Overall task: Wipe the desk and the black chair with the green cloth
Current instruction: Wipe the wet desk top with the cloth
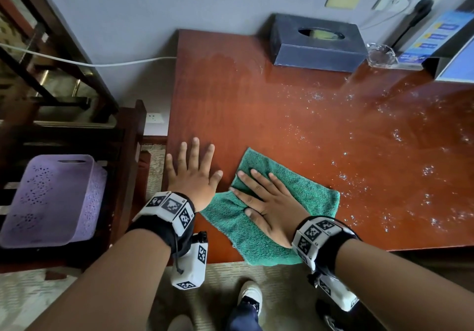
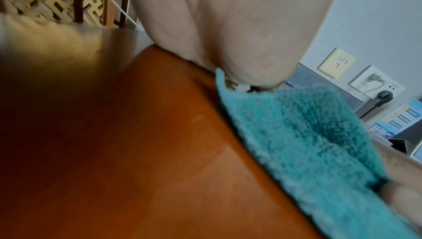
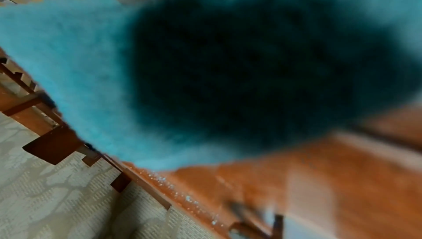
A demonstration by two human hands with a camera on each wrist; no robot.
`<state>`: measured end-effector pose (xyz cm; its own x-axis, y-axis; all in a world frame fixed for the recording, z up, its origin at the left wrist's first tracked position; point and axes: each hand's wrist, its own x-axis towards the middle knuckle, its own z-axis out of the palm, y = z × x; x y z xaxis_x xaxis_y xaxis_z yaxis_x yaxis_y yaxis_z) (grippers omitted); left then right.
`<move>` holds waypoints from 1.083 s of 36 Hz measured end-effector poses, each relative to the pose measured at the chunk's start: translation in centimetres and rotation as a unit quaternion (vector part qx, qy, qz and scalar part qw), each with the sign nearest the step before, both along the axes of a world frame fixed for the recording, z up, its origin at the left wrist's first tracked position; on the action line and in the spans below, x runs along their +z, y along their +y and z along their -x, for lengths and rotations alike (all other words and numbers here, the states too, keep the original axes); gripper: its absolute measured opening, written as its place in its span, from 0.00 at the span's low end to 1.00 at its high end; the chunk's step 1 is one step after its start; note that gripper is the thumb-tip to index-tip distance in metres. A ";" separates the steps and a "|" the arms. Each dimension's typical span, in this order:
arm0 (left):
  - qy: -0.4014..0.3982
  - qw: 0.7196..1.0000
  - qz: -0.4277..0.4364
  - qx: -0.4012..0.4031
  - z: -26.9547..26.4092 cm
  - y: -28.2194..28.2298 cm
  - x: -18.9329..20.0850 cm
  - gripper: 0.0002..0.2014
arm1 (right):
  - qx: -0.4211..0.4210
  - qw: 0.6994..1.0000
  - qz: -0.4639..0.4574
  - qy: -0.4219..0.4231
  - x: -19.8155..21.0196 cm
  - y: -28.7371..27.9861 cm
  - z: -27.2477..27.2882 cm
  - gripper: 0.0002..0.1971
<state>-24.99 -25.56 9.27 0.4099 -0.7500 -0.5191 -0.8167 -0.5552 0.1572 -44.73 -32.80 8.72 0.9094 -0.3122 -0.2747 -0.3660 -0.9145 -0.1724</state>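
Your right hand (image 1: 272,212) lies flat, fingers spread, pressing the green cloth (image 1: 315,197) at lower centre of the head view, one corner overhanging the worktop's (image 1: 256,105) front edge; your left hand (image 1: 192,179) rests flat and empty just beside it. Risk: your sweep right could push the droplets (image 1: 397,135) off the edge or into the tissue box (image 1: 318,43). Count: one cloth, two hands, one tissue box, one purple basket (image 1: 51,200); black chair not in view.

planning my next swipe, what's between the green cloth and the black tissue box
Head view: only reddish wooden desk with white specks between green terry cloth and black rectangular tissue box.
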 end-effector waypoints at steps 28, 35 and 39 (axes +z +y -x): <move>0.023 0.998 -0.053 -0.007 -0.2 -0.2 0.7 0.31 | 0.043 0.998 0.007 0.047 0.5 -7.2 -5.1 0.26; 0.023 0.998 -0.054 0.009 -0.3 -0.4 0.2 0.32 | 0.061 0.997 0.006 0.056 0.6 -8.9 -6.8 0.26; 0.020 0.999 -0.049 0.014 -0.3 -0.3 0.3 0.32 | 0.062 0.997 0.010 0.054 0.6 -9.7 -7.5 0.27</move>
